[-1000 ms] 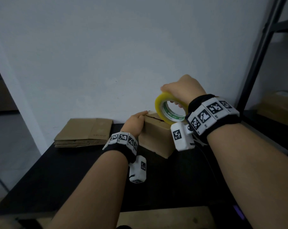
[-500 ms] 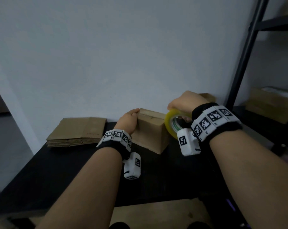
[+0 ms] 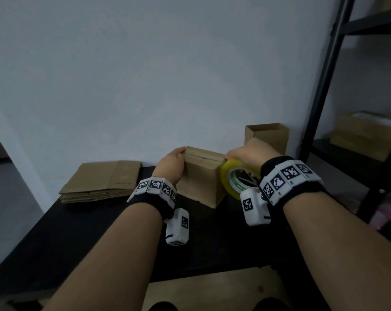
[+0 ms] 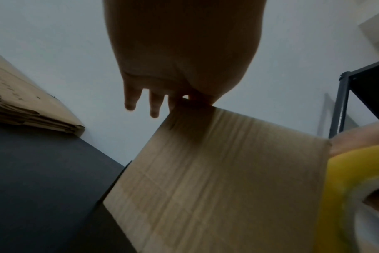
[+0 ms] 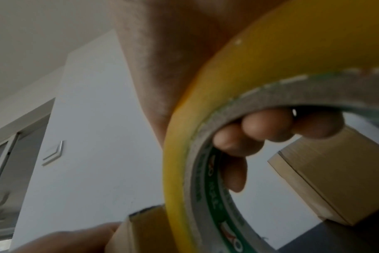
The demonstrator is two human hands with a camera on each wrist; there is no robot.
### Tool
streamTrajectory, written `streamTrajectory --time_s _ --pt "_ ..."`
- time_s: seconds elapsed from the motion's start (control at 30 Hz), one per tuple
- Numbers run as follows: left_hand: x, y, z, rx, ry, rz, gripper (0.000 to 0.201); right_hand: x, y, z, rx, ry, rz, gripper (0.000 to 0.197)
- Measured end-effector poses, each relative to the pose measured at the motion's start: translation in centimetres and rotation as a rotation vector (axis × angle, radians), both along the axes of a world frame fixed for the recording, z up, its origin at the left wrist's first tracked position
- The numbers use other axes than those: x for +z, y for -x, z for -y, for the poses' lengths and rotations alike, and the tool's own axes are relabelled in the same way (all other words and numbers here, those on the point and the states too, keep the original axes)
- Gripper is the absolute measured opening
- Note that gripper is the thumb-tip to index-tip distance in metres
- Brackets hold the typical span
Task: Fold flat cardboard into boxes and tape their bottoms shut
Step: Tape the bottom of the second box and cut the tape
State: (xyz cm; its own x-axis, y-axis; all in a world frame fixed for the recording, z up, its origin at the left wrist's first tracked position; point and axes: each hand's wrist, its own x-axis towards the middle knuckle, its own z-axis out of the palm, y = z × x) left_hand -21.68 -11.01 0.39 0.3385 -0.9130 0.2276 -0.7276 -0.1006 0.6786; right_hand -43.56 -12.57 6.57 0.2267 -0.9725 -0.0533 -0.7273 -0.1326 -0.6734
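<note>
A small brown box [image 3: 201,178] stands on the black table [image 3: 78,232] with its closed flaps up, a seam running along the top. My left hand [image 3: 172,164] grips its upper left edge, thumb on the top; in the left wrist view two fingers [image 4: 130,102] reach past the box [image 4: 216,171] corner. My right hand [image 3: 250,151] holds a yellow tape roll [image 3: 237,178] against the box's upper right corner. The right wrist view shows its fingers [image 5: 266,126] curled through the core of the tape roll [image 5: 260,59].
A stack of flat cardboard [image 3: 102,180] lies at the table's back left by the wall. An open-topped box [image 3: 268,135] stands at the back right. A dark metal shelf frame [image 3: 324,86] rises on the right, with a carton [image 3: 365,133] on its shelf.
My right hand has brought the tape roll down from above the box's top to its right upper corner. The left hand has stayed on the box's left edge.
</note>
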Motion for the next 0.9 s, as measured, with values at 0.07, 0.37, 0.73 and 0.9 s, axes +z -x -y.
streamTrajectory --time_s 0.07,0.37,0.73,0.9 --pt "0.2 0.2 -0.3 0.024 -0.015 0.209 0.045 -0.4 0.1 0.0 -0.004 -0.005 0.025 0.033" --pt "0.2 2.3 -1.9 -0.233 0.214 0.375 0.033 -1.2 0.0 0.6 -0.011 -0.009 0.107 0.037" --pt "0.4 1.2 -0.8 -0.327 -0.117 0.620 0.064 -1.6 -0.1 1.0 -0.016 -0.017 0.123 0.034" --pt "0.4 1.6 -1.2 -0.286 -0.006 0.472 0.037 -1.7 0.1 1.0 -0.012 0.006 0.134 0.035"
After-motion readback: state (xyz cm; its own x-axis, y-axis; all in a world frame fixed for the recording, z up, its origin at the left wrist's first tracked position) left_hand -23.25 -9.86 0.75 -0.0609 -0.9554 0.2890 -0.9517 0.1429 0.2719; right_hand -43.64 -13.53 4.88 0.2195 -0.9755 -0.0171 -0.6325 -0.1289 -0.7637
